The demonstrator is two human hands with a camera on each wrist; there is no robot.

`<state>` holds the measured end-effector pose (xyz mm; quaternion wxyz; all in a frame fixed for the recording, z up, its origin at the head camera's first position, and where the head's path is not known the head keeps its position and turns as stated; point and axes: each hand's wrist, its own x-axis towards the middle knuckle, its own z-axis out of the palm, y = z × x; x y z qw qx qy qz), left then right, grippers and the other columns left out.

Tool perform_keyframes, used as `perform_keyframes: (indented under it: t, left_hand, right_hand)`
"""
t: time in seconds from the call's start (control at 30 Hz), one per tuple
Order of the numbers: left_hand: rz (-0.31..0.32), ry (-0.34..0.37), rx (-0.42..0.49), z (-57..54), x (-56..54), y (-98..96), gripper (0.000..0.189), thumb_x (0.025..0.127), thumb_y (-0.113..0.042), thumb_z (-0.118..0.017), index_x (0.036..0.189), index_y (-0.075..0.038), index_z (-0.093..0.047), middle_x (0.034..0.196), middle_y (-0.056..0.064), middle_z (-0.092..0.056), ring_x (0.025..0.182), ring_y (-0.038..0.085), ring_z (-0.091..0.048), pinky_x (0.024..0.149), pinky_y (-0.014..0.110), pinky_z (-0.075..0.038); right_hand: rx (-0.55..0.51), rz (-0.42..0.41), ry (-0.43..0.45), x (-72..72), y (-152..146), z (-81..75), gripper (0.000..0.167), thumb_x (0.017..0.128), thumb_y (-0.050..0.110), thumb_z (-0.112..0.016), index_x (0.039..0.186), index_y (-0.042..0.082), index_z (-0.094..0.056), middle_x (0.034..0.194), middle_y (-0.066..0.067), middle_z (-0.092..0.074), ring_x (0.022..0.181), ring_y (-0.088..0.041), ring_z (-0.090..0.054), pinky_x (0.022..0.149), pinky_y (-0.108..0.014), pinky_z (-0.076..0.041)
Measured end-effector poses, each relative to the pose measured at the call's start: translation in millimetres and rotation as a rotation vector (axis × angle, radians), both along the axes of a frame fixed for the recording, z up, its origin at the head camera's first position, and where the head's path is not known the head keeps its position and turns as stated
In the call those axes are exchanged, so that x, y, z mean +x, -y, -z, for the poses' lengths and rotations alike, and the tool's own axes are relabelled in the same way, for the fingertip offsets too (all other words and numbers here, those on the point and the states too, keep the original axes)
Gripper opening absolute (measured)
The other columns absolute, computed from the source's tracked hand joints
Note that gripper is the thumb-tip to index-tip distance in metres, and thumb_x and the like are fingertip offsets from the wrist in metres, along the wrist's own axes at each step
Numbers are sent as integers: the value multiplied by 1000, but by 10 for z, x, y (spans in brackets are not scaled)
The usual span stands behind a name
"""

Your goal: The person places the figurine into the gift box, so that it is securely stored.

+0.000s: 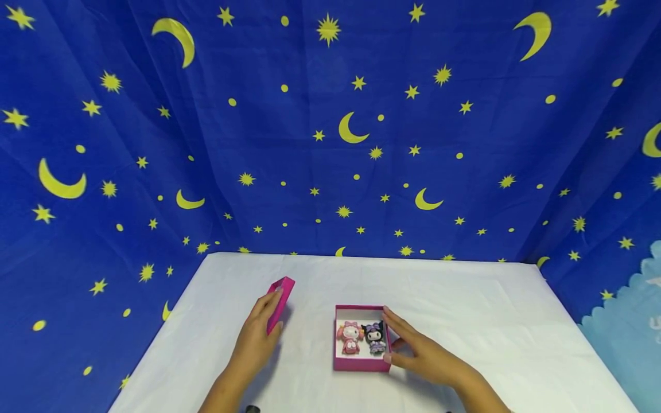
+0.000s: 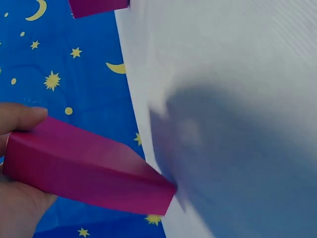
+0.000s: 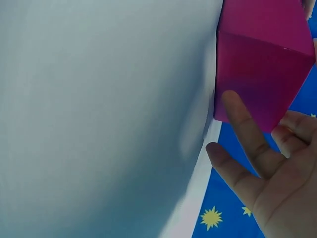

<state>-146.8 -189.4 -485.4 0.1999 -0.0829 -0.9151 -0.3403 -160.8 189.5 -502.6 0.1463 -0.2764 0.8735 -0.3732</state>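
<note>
My left hand (image 1: 256, 337) pinches a pink box lid (image 1: 281, 304) between thumb and fingers and holds it tilted on edge above the table. In the left wrist view the lid (image 2: 89, 163) reaches from the fingers toward the white cloth. To its right stands an open pink box (image 1: 356, 365) with a white inside. Two small figurines lie in it side by side: a pink-and-white one (image 1: 351, 338) and a black-and-purple one (image 1: 374, 337). My right hand (image 1: 426, 355) holds the box's right side, thumb at the near corner, a finger at the far corner; other fingers are spread.
A white cloth (image 1: 465, 304) covers the table. Blue fabric (image 1: 289, 143) with yellow moons and stars hangs behind and at the sides. A light-blue patch (image 1: 625, 321) shows at the right, and a small dark object (image 1: 252, 409) at the bottom edge.
</note>
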Motion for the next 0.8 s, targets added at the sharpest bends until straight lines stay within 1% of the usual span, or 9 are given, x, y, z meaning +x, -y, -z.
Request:
perform_keyframes:
  t: [0.07, 0.17, 0.33, 0.47, 0.57, 0.63, 0.7, 0.8]
  left_hand:
    - [6, -28, 30, -27, 4, -14, 69, 85, 6, -75, 148, -9, -52, 143, 10, -56, 131, 35, -58, 105, 53, -51]
    - [22, -46, 79, -65, 13, -40, 70, 88, 6, -71, 152, -9, -47, 144, 12, -53, 129, 34, -58, 105, 54, -50]
    - [40, -9, 152, -73, 42, -85, 67, 97, 1, -60, 158, -11, -34, 148, 17, -44, 127, 36, -55, 103, 59, -51]
    - [44, 18, 206, -61, 58, -120, 60, 103, -6, -52, 160, -12, -31, 151, 18, -39, 127, 33, -53, 101, 56, -52]
    - [46, 45, 247, -60, 58, -144, 56, 106, -12, -48, 160, -15, -31, 153, 15, -36, 128, 27, -51, 103, 41, -54]
    - [44, 62, 265, -69, 60, -163, 56, 107, -13, -47, 160, -18, -32, 154, 12, -36, 128, 25, -50, 101, 31, -54]
    - [43, 56, 276, -77, 65, -184, 55, 107, -13, -47, 160, -19, -32, 153, 12, -37, 127, 25, -51, 99, 21, -51]
    - [46, 41, 283, -101, 80, -219, 55, 107, -12, -45, 160, -19, -32, 152, 13, -37, 129, 26, -50, 100, 14, -47]
  right_hand:
    - [-7, 1, -2, -2, 3, 3, 84, 97, 52, -61, 164, 23, -18, 173, 0, -9, 111, -3, -64, 105, -32, -51]
    - [-17, 1, -1, -2, 10, 7, 84, 97, 51, -61, 164, 22, -17, 173, -2, -9, 111, -2, -64, 104, -30, -51]
    - [-27, 1, 15, 9, 21, 6, 85, 98, 51, -61, 164, 22, -16, 173, -3, -8, 111, -2, -64, 104, -30, -51]
    - [-34, 6, 25, 14, 35, 5, 85, 98, 49, -61, 164, 22, -16, 173, -2, -7, 112, -5, -64, 106, -32, -50]
    - [-39, 13, 31, 17, 46, 8, 84, 98, 47, -62, 164, 22, -16, 173, -2, -6, 114, -7, -65, 108, -37, -50]
    - [-38, 20, 38, 15, 53, 11, 83, 98, 47, -62, 164, 24, -16, 173, 2, -6, 115, -9, -65, 109, -40, -50]
    - [-35, 20, 36, 11, 59, 13, 83, 98, 47, -62, 164, 24, -17, 173, 2, -6, 115, -9, -65, 109, -41, -50]
    - [-29, 18, 35, -2, 72, 11, 83, 98, 48, -62, 164, 23, -17, 173, 3, -6, 114, -6, -65, 109, -38, -50]
